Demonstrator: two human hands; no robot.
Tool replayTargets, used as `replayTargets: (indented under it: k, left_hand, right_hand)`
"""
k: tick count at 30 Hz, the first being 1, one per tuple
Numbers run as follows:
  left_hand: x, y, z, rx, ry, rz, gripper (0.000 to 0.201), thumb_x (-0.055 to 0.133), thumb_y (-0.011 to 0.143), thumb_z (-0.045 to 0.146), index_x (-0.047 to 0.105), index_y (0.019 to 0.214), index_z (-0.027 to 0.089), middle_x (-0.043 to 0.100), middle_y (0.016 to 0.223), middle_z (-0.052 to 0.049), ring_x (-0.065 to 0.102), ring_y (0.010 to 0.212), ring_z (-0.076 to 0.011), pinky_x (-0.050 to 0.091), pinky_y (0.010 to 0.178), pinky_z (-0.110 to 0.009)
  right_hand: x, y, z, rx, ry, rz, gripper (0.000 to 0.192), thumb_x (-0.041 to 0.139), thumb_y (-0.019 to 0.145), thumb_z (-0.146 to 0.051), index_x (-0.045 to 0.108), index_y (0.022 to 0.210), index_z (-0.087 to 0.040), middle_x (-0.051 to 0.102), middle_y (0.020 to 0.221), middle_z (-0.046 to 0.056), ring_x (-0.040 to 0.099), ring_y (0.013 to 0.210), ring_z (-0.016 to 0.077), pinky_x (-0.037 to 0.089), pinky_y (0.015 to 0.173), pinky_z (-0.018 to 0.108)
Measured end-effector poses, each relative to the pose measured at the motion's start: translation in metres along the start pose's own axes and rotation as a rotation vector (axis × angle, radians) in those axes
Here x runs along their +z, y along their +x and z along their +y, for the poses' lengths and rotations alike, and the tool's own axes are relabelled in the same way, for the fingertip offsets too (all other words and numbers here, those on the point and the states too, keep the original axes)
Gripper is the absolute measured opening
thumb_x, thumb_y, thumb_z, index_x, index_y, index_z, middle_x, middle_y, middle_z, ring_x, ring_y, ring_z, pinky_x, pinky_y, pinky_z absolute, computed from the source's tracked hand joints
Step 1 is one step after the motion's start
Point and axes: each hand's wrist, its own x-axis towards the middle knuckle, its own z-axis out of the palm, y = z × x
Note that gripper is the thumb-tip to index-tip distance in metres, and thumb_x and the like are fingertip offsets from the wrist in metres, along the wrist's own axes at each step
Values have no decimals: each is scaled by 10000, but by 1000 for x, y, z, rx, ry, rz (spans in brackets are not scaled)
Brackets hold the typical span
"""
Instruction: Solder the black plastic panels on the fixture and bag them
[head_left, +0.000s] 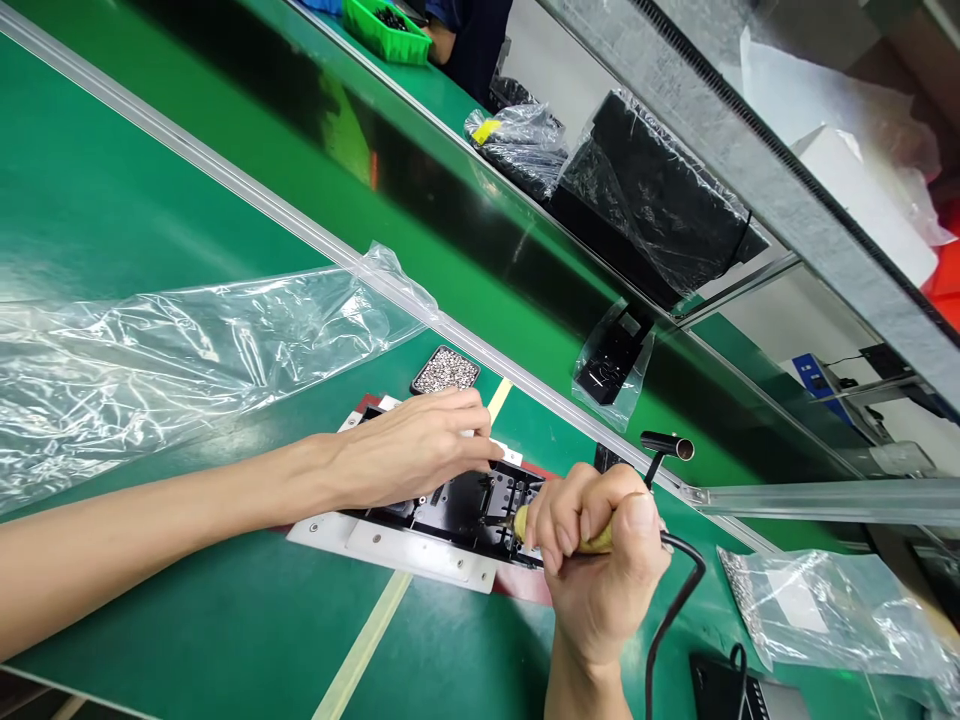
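Observation:
My right hand [600, 540] is wrapped around a yellow-handled soldering iron [520, 524], its tip angled down onto a black plastic housing [450, 515]. A black cord runs from the rear of the handle. The housing lies in a white fixture [420, 555] on a reddish base. My left hand [420, 440] rests over the housing's far side, fingers bent and close together near the iron's tip; whatever they pinch is hidden. Just beyond this hand sits a small black tray [446, 372] full of tiny silver metal parts.
Clear plastic sheeting [187, 360] covers the table's left. A metal rail [300, 225] crosses behind the fixture. A black iron holder [667, 447] and a bag of small parts [817, 600] are at right. Beyond lie a bagged black part [615, 355], a green bin [386, 30] and another person's arm [442, 42].

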Motion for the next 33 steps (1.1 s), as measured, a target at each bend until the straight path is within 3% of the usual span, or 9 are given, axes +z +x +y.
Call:
replayTargets:
  k: [6, 8, 12, 14, 20, 29, 33]
  left_hand:
    - [-3, -9, -8, -123, -122, 230, 218, 569, 1090, 221, 783, 1097, 177, 723, 982, -58, 617, 947, -197, 500, 891, -355]
    - [-3, -13, -12, -146, -139, 319, 201, 597, 1079, 226, 791, 1087, 173, 743, 975, -53, 638, 926, -189, 519, 916, -361]
    - [-3, -22, -23, -202, -144, 453, 192, 631, 1065, 258, 801, 1094, 172, 768, 968, -51, 662, 901, -183, 545, 873, -348]
    - [-3, -26, -28, -231, -146, 474, 194, 636, 1062, 271, 805, 1097, 184, 773, 973, -45, 665, 908, -183, 544, 858, -343]
    - [-4, -38, -35, -292, -176, 461, 195, 650, 1054, 296, 810, 1120, 207, 764, 940, -31, 653, 864, -162, 533, 831, -318]
    - [7, -51, -30, -442, -223, 546, 228, 639, 1045, 321, 829, 1083, 201, 783, 930, -36, 657, 777, -130, 521, 713, -260]
    - [15, -51, -31, -379, -206, 543, 230, 612, 1058, 280, 819, 1104, 189, 786, 933, -43, 664, 799, -132, 544, 748, -270]
  right_hand:
    - [-3, 0, -8, -62, -163, -5, 421, 516, 1047, -291, 536, 646, -166, 572, 693, 1, 636, 536, 118, 560, 520, 282]
    - [-2, 1, -9, -27, -136, -30, 375, 512, 1058, -280, 569, 704, -170, 576, 688, -11, 598, 481, 102, 526, 470, 264]
    - [3, 3, -7, -18, -84, 4, 263, 539, 1054, -270, 586, 804, -201, 430, 519, -93, 346, 359, 39, 373, 384, 167]
    - [4, 5, -7, 13, -74, 18, 261, 547, 1047, -299, 576, 802, -213, 381, 488, -107, 294, 348, 39, 363, 372, 161]
    - [10, 12, -9, 82, -57, -12, 513, 519, 1050, -432, 427, 604, -196, 292, 456, -88, 241, 350, 41, 315, 349, 162]
    - [12, 6, -8, 60, -55, 12, 506, 544, 1020, -360, 347, 585, -194, 274, 455, -85, 238, 353, 41, 303, 352, 165]
    - [13, 7, -7, 38, -65, 12, 496, 548, 1014, -351, 366, 579, -196, 278, 455, -82, 258, 359, 49, 307, 355, 169]
